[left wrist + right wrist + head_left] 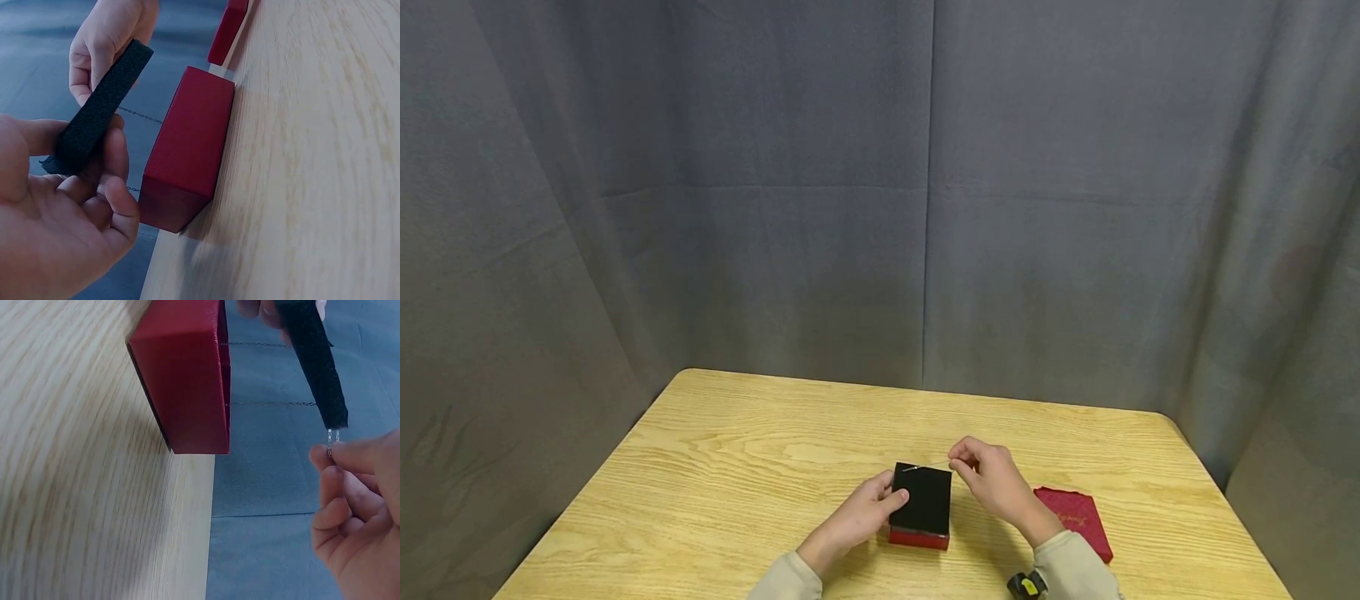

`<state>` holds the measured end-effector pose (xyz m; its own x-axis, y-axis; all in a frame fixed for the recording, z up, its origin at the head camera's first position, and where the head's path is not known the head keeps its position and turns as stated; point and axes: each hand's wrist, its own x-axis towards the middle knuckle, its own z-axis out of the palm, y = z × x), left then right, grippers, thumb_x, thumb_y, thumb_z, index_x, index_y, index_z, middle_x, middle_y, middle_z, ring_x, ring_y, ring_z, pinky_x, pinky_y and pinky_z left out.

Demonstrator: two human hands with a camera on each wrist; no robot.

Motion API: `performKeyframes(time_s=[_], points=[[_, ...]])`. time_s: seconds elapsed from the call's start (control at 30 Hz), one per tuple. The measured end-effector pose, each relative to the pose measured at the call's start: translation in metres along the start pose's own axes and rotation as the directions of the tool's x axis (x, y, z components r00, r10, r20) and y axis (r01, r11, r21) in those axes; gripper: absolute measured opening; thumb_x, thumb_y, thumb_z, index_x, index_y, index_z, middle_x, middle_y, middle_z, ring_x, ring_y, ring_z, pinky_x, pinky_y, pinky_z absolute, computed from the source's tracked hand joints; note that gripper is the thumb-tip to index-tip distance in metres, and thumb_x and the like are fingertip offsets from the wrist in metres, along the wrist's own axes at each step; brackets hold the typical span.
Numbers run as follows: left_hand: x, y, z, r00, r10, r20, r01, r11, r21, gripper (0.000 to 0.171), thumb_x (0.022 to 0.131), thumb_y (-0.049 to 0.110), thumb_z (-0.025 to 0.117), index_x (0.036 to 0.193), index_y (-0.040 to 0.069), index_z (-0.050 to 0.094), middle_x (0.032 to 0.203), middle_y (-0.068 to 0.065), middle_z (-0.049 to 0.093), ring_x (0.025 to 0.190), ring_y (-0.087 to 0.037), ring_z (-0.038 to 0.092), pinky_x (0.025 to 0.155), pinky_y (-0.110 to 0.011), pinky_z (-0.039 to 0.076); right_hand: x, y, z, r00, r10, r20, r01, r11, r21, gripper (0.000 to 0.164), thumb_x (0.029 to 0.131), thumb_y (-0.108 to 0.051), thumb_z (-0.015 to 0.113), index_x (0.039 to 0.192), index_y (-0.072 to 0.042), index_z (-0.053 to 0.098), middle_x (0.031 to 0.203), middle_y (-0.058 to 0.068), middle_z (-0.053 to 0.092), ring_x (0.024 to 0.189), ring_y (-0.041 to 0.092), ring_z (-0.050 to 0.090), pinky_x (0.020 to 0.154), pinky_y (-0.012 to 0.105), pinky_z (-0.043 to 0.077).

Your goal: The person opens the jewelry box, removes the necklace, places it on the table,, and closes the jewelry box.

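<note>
My left hand point(867, 507) pinches a black foam insert point(103, 115) between thumb and fingers, holding it above an open red box point(190, 134). Thin chain strands point(270, 404) stretch between the foam and the inside of the box. Beyond the insert's other end, my right hand point(994, 479) pinches the end of a fine chain point(334, 436) between thumb and index finger. In the head view a thin length of that chain lies across the insert's far edge. The foam hides most of the box there, and the box's inside is out of sight.
A flat red box lid point(1078, 521) with gold lettering lies on the wooden table point(737, 467), right of my right wrist. Grey curtains point(805, 250) hang behind the table and at both sides. A dark strap with a yellow mark point(1028, 587) is around my right wrist.
</note>
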<state>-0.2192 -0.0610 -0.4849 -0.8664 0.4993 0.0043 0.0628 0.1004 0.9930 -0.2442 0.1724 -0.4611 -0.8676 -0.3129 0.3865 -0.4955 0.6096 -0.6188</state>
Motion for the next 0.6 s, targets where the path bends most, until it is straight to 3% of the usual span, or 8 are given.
performKeyframes(time_s=[0.23, 0.43, 0.6], points=[[0.0002, -0.0015, 0.0006, 1.0, 0.008, 0.022, -0.007, 0.999, -0.036, 0.034, 0.101, 0.018, 0.044, 0.131, 0.003, 0.048, 0.113, -0.012, 0.065, 0.095, -0.021, 0.065, 0.081, -0.036, 0.05, 0.0002, 0.001, 0.0001, 1.0, 0.0, -0.016, -0.001, 1.0, -0.012, 0.003, 0.089, -0.009, 0.066, 0.088, -0.009, 0.064, 0.071, -0.013, 0.056, 0.059, 0.005, 0.044, 0.054, 0.022, 0.041], [0.0, -0.001, 0.0007, 0.999, 0.013, 0.035, -0.013, 1.0, -0.023, 0.032, 0.101, 0.018, 0.044, 0.129, 0.004, 0.05, 0.111, -0.01, 0.066, 0.094, -0.018, 0.064, 0.081, -0.034, 0.05, 0.0008, 0.0012, 0.0, 0.999, 0.013, -0.032, -0.014, 1.0, -0.019, 0.013, 0.087, -0.002, 0.066, 0.087, -0.015, 0.064, 0.072, -0.01, 0.058, 0.06, 0.005, 0.045, 0.055, 0.023, 0.041], [0.0007, -0.0008, 0.0017, 0.999, 0.026, 0.034, -0.027, 0.999, 0.036, 0.023, 0.1, 0.018, 0.046, 0.115, 0.002, 0.055, 0.085, 0.0, 0.062, 0.068, -0.008, 0.054, 0.065, -0.024, 0.044, 0.0014, 0.0019, 0.0002, 0.998, 0.012, -0.058, -0.015, 0.999, -0.047, 0.013, 0.086, -0.002, 0.067, 0.087, -0.015, 0.067, 0.074, -0.012, 0.059, 0.061, 0.004, 0.046, 0.055, 0.023, 0.042]])
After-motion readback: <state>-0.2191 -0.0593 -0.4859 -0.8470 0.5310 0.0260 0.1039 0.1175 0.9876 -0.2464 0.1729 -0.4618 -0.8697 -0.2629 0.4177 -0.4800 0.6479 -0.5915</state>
